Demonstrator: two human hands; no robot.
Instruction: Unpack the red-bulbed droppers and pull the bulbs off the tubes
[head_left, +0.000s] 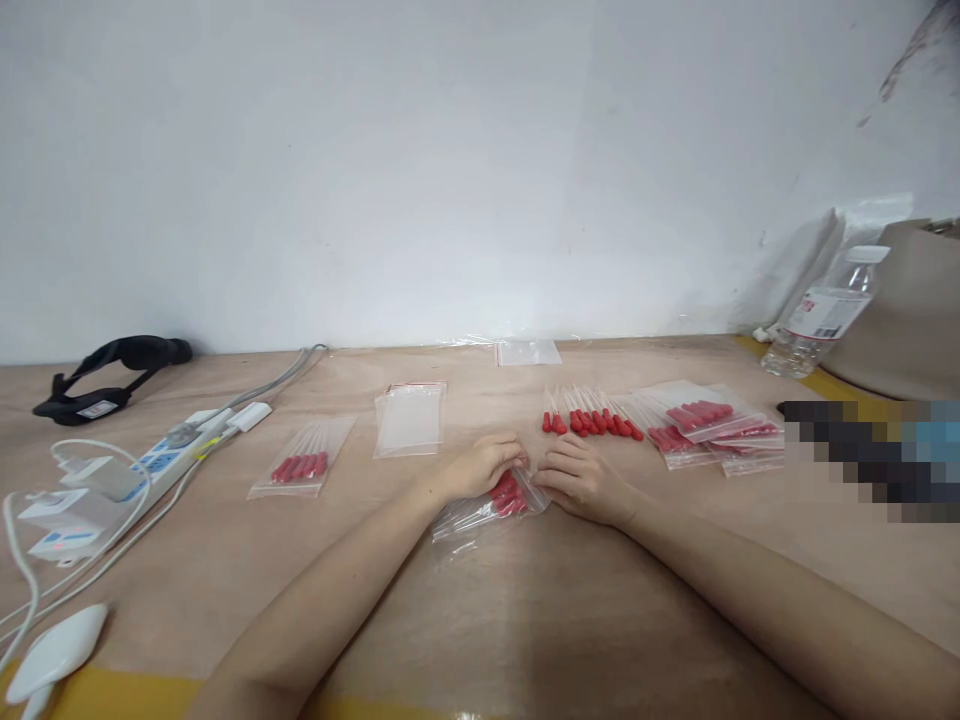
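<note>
My left hand and my right hand meet at the middle of the table, fingers curled and pinching the top edge of a clear zip bag filled with red-bulbed droppers. The bag lies flat, its length running toward me and to the left. Just beyond my hands lies a loose row of red-bulbed droppers. To the right sits a pile of filled bags. An empty zip bag stack lies behind my left hand, and one filled bag lies further left.
A power strip with plugs, adapters and cables takes the left side, with a white device at the near left edge. A black strap lies at the far left. A water bottle and brown box stand far right.
</note>
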